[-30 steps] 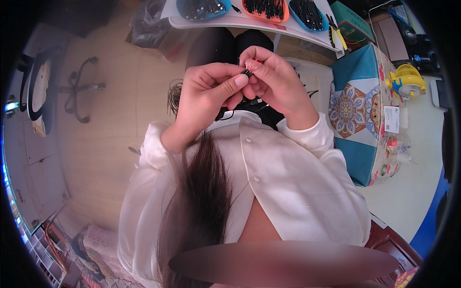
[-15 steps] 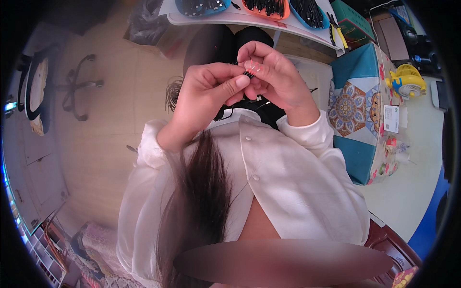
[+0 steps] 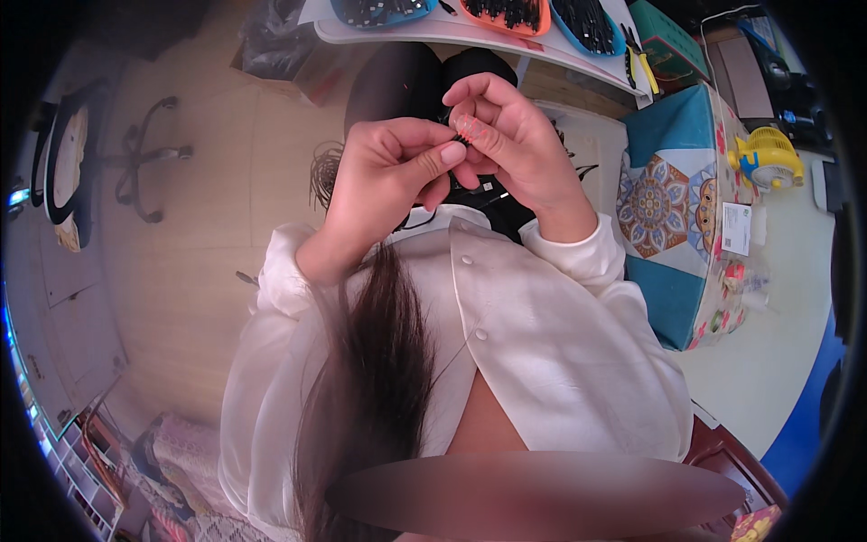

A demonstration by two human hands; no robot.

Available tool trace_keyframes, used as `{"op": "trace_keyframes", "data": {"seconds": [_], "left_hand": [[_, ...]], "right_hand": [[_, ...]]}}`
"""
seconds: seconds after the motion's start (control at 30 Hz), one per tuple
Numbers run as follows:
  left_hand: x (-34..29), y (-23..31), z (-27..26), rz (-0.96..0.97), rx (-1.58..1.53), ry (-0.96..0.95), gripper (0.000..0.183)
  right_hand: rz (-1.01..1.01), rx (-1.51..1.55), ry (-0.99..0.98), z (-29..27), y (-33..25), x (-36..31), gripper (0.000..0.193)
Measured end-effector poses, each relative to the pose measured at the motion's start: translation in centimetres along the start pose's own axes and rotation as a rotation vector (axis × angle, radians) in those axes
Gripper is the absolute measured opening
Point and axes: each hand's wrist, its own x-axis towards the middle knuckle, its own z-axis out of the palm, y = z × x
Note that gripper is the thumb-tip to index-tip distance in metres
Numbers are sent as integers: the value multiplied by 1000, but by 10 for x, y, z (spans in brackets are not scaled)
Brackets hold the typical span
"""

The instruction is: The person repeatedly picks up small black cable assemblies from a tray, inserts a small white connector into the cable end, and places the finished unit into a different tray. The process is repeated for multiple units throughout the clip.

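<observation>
Together, the left hand (image 3: 390,167) and right hand (image 3: 518,152) pinch black, red-tipped wires (image 3: 464,138). At three o'clock from them sits a yellow fan (image 3: 769,152).

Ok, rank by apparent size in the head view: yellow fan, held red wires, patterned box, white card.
1. Patterned box
2. Yellow fan
3. White card
4. Red wires, partly hidden
</observation>
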Motion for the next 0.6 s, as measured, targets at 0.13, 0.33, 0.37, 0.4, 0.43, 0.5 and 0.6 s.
{"op": "trace_keyframes", "data": {"seconds": [0.13,0.33,0.37,0.4,0.43,0.5,0.6], "left_hand": [[10,-2,-7,-38,-96,0,14],[37,2,-17,-46,-86,71,12],[41,3,-18,-49,-63,59,12],[44,6,-19,-63,-44,57,12],[47,8,-20,-75,-39,52,12],[52,12,-22,-109,-22,26,14],[60,16,-27,-144,-9,-11,15]], "right_hand": [[45,60,2,-4,4,8,26],[-101,-115,147,-15,-7,30,31],[-169,-224,129,-21,-14,34,34],[-244,-345,129,-25,-20,38,37],[-239,-460,133,-28,-25,41,37],[-231,-770,87,-29,-31,45,36],[-219,-972,84,-26,-32,53,36]]}}
